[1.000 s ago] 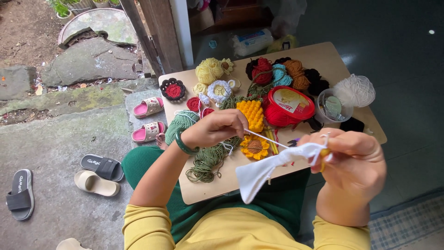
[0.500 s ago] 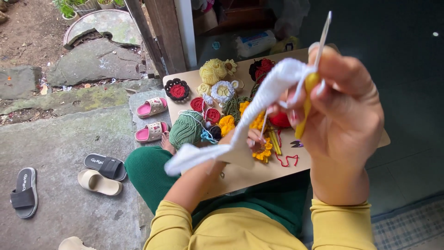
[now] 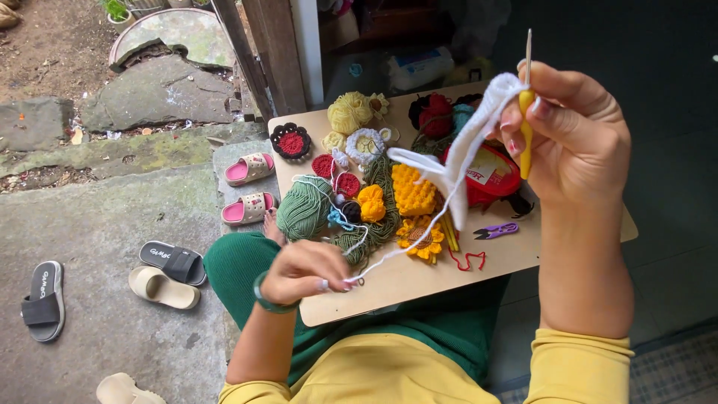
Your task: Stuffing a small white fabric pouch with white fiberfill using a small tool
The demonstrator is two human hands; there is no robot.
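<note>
Yarn-pulling step, I judge — right hand raised, gripping crochet hook and white piece; left hand pinches white strand near board front edge — next needs steady tension.

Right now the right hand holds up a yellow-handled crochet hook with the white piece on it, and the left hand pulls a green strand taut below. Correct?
Not quite. The strand pinched by the left hand is white, not green; the green yarn ball lies untouched on the board. The rest holds: the right hand holds up the yellow-handled crochet hook with the white piece on it. The head view shows this.
</note>
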